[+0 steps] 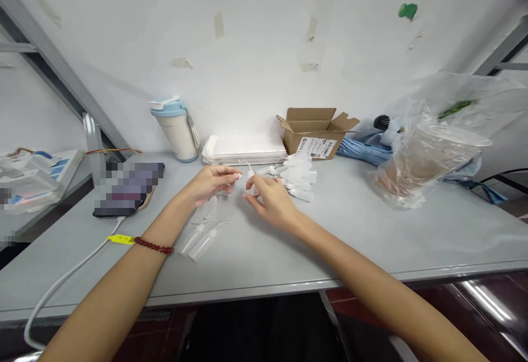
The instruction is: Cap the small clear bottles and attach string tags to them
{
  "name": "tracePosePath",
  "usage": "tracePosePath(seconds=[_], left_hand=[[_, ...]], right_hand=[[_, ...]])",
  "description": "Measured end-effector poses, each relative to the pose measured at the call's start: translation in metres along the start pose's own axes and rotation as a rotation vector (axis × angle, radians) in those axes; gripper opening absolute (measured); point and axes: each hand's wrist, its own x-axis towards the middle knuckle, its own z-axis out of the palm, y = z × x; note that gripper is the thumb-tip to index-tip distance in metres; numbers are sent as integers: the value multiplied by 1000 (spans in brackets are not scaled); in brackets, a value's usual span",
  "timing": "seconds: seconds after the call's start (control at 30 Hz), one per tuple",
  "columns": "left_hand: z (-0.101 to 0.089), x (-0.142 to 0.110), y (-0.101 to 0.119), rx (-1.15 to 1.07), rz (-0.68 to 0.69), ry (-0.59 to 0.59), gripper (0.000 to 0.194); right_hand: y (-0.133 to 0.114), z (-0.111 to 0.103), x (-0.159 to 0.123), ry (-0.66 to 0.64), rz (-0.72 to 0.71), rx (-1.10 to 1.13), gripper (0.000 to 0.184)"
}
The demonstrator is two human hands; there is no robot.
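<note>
White piece (240,176) sits pinched in the left hand (212,182), the right hand (274,199) closed round a bottle (254,190).

Looks like clear, smooth, glossy plastic in the curved-tip bottles (203,245), cloudier and softer in shine in the heaped bottles (300,174). Smooth and faintly glossy across the table (289,257). Matt cardboard in the box (289,141), flat paper in its label (315,147). Thin, crinkled, shiny plastic in the bag (406,183). Smooth, satin finish on the tumbler (178,133). Cloth-like folds in the blue bundle (365,151). Matt on the wall (256,87), ragged-edged on the tape scraps (218,25). Polished, reflective on the floor (462,318)
</note>
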Motion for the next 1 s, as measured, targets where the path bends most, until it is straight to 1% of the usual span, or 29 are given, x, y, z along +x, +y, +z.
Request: tracePosePath(seconds=[0.1,0.23,0.43,0.53,0.63,0.7,0.77,0.83,0.93,1.0], left_hand=[[0,0,-2,-85,-18,-1,28],[1,-1,-2,-141,16,-16,24],[7,-5,4,-79,24,-123,21],[9,-6,5,-54,47,-124,23],[10,-6,5,-45,105,-85,23],[10,-6,6,-54,123,-57,23],[10,-6,6,-75,132,-30,23],[10,-7,7,-107,146,-8,26],[10,-7,8,-152,175,-2,36],[10,-7,7,-166,187,-14,34]], right_hand=[[-2,1,-1,0,-23,71,9],[-7,1,-3,-32,-42,118,8],[-10,-1,-5,-61,-42,136,7],[-9,0,-6,-61,-60,128,9],[-7,1,-4,-30,-67,155,10],[-6,0,-3,-21,-45,232,9],[-6,-1,-2,-18,17,351,9],[-6,-3,-1,-29,114,525,9],[-6,-7,1,-85,254,852,12],[-5,-8,3,-108,311,1013,16]])
